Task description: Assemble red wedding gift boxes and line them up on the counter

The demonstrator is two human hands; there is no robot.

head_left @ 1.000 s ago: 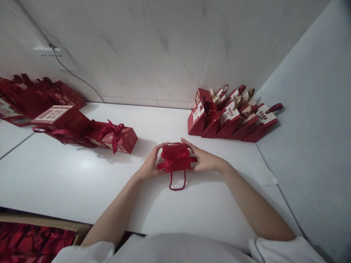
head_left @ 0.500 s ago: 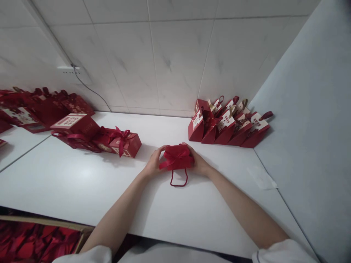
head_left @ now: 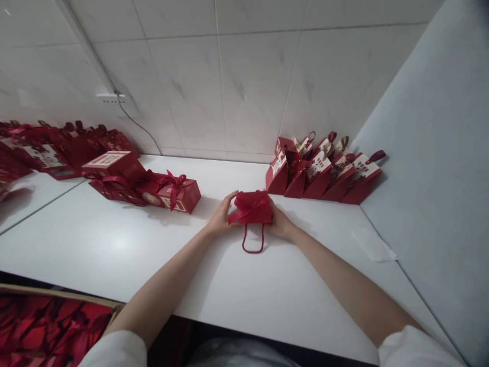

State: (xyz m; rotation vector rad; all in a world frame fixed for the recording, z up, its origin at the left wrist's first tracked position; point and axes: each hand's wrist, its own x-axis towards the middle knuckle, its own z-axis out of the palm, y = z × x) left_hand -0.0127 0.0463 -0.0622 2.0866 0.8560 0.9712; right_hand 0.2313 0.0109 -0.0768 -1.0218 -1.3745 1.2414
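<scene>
A small red gift bag (head_left: 254, 209) with a ribbon bow stands on the white table (head_left: 244, 285), between my two hands. Its red cord handle (head_left: 252, 251) hangs down toward me over the tabletop. My left hand (head_left: 222, 216) grips the bag's left side, thumb and fingers around its edge. On the opposite side my right hand (head_left: 280, 219) is pressed against it, its fingers partly hidden behind the bag.
Red boxes with ribbons (head_left: 153, 186) lie on the left. Several peaked red gift boxes (head_left: 321, 173) stand at the right back, by the grey partition (head_left: 431, 153). More red packages (head_left: 69, 150) are far left. A carton of red items (head_left: 49, 326) sits below the front edge.
The view has shifted slightly, so most things appear a little further right. Both hands stay on the gift bag, whose bow now looks flatter and more slanted.
</scene>
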